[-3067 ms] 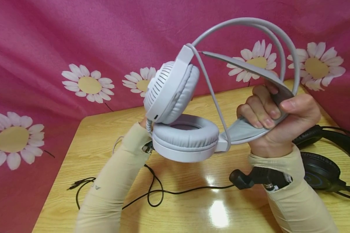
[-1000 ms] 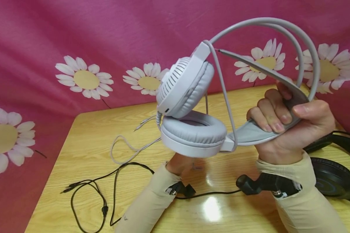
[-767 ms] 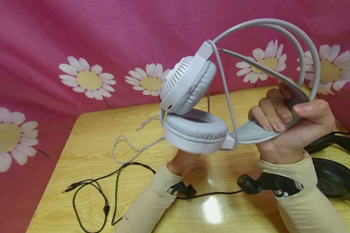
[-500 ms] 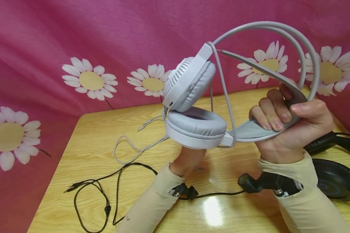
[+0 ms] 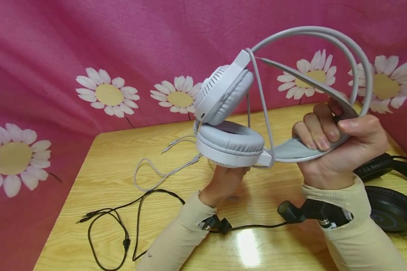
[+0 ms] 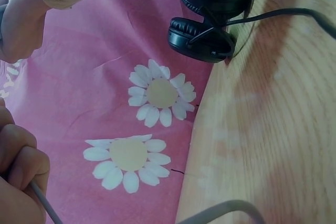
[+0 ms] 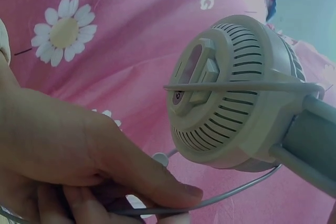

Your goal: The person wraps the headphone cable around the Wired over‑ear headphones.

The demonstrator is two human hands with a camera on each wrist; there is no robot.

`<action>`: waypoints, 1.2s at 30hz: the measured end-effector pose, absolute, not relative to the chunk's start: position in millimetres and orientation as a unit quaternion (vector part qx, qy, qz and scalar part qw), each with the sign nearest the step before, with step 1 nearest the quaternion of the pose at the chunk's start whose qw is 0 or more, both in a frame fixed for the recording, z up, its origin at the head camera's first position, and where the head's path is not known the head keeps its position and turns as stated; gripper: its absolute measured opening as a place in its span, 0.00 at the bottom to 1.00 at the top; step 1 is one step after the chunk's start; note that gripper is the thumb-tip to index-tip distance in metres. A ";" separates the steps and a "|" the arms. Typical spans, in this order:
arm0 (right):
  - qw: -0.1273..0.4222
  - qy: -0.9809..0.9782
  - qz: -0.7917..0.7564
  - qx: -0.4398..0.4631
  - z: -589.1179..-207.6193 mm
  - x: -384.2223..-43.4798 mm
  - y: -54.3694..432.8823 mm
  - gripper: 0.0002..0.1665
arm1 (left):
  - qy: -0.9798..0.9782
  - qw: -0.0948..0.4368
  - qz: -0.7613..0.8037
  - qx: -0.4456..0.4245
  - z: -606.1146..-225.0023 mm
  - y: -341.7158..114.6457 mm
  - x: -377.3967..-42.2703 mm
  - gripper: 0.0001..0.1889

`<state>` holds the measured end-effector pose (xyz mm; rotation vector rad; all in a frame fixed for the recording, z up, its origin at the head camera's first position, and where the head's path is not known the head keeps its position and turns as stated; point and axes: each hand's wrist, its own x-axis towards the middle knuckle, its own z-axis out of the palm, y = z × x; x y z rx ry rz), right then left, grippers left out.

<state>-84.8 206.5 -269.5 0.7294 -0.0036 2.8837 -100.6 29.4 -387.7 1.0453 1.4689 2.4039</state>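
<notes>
A white over-ear headset (image 5: 234, 146) is held up above the table in the head view, its grey cable (image 5: 262, 101) running across the gap beside the ear cups. My right hand (image 5: 342, 146) grips the headband's grey inner strap (image 5: 291, 148), thumb on the near side. Below the lower ear cup is my left hand (image 5: 225, 182), its fingers mostly hidden there. The right wrist view shows my left hand (image 7: 121, 156) pinching the grey cable (image 7: 236, 190) under a slotted ear cup (image 7: 231, 93). Curled fingers of that left hand (image 6: 21, 166) hold the cable in the left wrist view.
On the wooden table (image 5: 105, 169) lie the grey cable's loose end with two plugs (image 5: 169, 146) and a looped black cable (image 5: 125, 241). A black headset (image 5: 391, 207) rests at the right, partly behind my right arm. Pink flowered cloth (image 5: 149, 37) hangs behind.
My left hand has come from behind the ear cups to below them, rising slightly of late. The white headset has shifted right. More of the grey cable and its plugs now show.
</notes>
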 end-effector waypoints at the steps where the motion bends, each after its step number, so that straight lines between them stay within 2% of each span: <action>1: 0.084 0.000 0.966 0.243 -269.9 -85.5 206.3 0.05 | 0.529 0.046 0.776 0.341 -385.8 30.2 -99.9 0.15; 4: 0.086 0.000 0.966 0.242 -270.9 -87.5 206.3 0.07 | 0.623 0.000 0.712 0.324 -381.9 33.2 -100.3 0.20; 13: 0.108 -0.015 0.965 0.238 -271.5 -90.7 208.5 0.09 | 0.678 -0.023 0.653 0.336 -378.3 38.7 -103.1 0.20; 20: 0.126 -0.023 0.963 0.238 -272.3 -94.7 208.9 0.10 | 0.702 -0.014 0.636 0.320 -377.1 40.0 -101.7 0.16; 27: 0.150 -0.041 0.960 0.231 -273.0 -95.5 207.4 0.11 | 0.799 -0.021 0.514 0.310 -368.5 40.5 -97.0 0.17; 32: 0.168 -0.043 0.959 0.224 -272.4 -95.3 206.7 0.10 | 0.837 -0.033 0.423 0.344 -361.4 41.7 -90.5 0.18; 36: 0.187 -0.040 0.956 0.221 -271.1 -95.7 206.9 0.09 | 0.834 -0.081 0.381 0.391 -360.3 42.6 -87.3 0.17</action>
